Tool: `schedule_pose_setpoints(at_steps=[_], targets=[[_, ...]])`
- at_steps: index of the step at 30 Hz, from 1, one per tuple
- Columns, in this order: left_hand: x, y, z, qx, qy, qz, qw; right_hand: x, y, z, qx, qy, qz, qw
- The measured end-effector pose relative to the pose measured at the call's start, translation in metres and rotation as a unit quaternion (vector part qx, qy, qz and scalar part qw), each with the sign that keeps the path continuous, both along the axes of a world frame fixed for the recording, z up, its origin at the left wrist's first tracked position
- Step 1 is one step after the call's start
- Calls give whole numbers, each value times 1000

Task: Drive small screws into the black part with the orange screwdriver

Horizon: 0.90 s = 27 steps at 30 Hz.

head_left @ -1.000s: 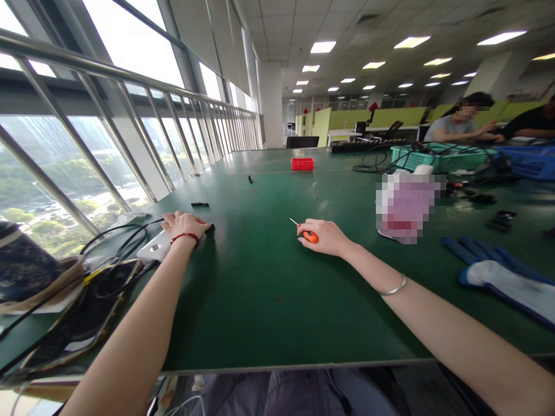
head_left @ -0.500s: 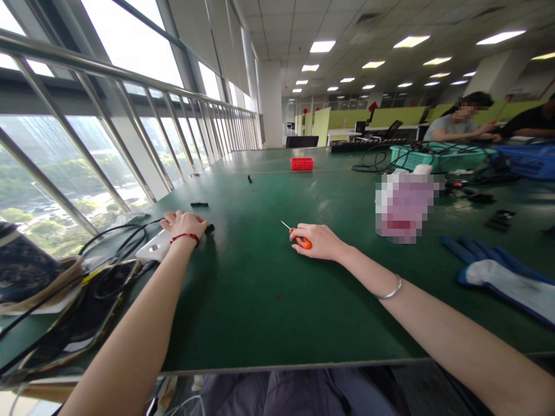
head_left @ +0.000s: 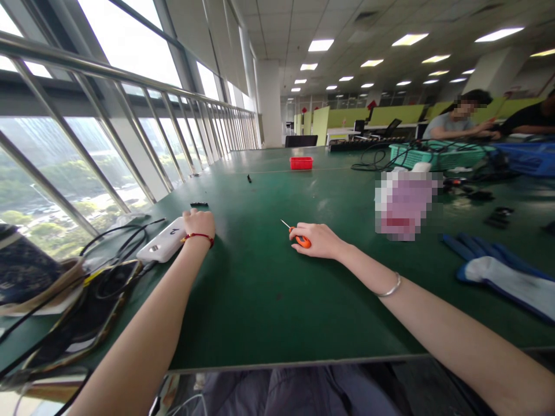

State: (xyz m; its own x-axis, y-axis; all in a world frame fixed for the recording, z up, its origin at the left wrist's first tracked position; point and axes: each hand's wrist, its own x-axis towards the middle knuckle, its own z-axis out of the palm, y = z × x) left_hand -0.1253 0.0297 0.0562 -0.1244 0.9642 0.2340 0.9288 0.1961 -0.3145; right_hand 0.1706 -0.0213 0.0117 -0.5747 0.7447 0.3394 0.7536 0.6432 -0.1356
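My left hand [head_left: 199,222] rests on the green table [head_left: 260,289] with its fingers curled, right beside a white box-shaped device [head_left: 162,247] marked with a "2". What the fingers cover is hidden. A red string circles that wrist. My right hand [head_left: 314,240] lies on the table, closed round a small screwdriver with an orange handle [head_left: 300,241]; its thin metal tip points up and to the left. A silver bangle sits on my right forearm.
Black cables [head_left: 117,242] and a dark bag [head_left: 30,271] crowd the left edge. A small black part [head_left: 199,204] lies beyond my left hand. Blue and white gloves [head_left: 498,268] lie at right, a red bin [head_left: 301,163] and teal basket [head_left: 433,155] farther back. People sit at far right.
My left hand has slid right off the white device, baring its top, and now covers the small black piece. My right hand moved slightly left with the screwdriver.
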Motion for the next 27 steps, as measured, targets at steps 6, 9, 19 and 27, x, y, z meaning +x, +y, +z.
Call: schedule_pose_setpoints(at_steps=[6,9,19,27], targets=[[-11,0,-2,8,-31,-4,999,-1,-3,4,1,61,-7,998],[-11,0,-5,16,-91,-49,994,-2,-6,11,26,147,-44,988],[112,-24,-43,24,-226,-458,859,10,-14,50,143,430,-116,884],[118,-23,-53,55,-226,-515,825,13,-14,50,184,416,-140,880]])
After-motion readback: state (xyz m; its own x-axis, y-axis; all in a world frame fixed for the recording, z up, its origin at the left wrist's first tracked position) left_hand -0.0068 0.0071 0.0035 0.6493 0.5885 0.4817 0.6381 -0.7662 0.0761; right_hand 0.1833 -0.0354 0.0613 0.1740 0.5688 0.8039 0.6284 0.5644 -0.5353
